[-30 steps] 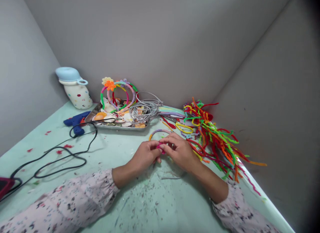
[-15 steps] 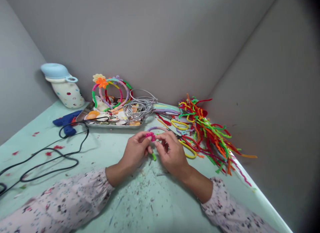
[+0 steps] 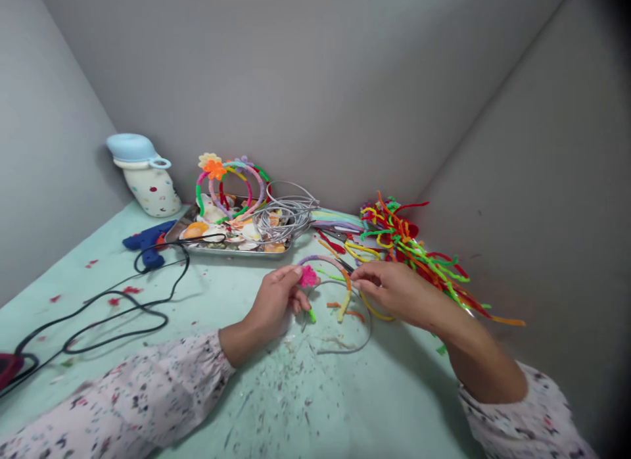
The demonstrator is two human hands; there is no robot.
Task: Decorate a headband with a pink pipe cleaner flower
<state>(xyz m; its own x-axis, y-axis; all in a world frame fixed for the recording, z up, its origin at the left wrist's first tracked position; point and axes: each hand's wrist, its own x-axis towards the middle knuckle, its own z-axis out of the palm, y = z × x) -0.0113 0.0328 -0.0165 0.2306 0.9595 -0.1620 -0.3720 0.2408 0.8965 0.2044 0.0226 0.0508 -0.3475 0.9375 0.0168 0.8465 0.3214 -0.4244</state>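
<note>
My left hand [image 3: 274,302] pinches a small pink pipe-cleaner flower [image 3: 308,275] with a green stem end below it, just above the pale green table. My right hand [image 3: 397,290] has reached right, fingers pinched near a yellow pipe cleaner [image 3: 375,310] beside the heap of coloured pipe cleaners [image 3: 413,254]. Whether it grips one I cannot tell. Between my hands lie a thin grey headband [image 3: 352,327] and a partly wrapped headband [image 3: 326,260].
A metal tray [image 3: 231,246] at the back holds shells, wire headbands and decorated headbands [image 3: 229,183]. A blue glue gun [image 3: 148,241] with a black cord [image 3: 113,308] lies left, a spotted bottle [image 3: 148,176] behind it. Grey walls enclose the table.
My right hand left the flower and moved right toward the pipe cleaner heap. My left hand keeps the pink flower. The grey headband is now uncovered between them.
</note>
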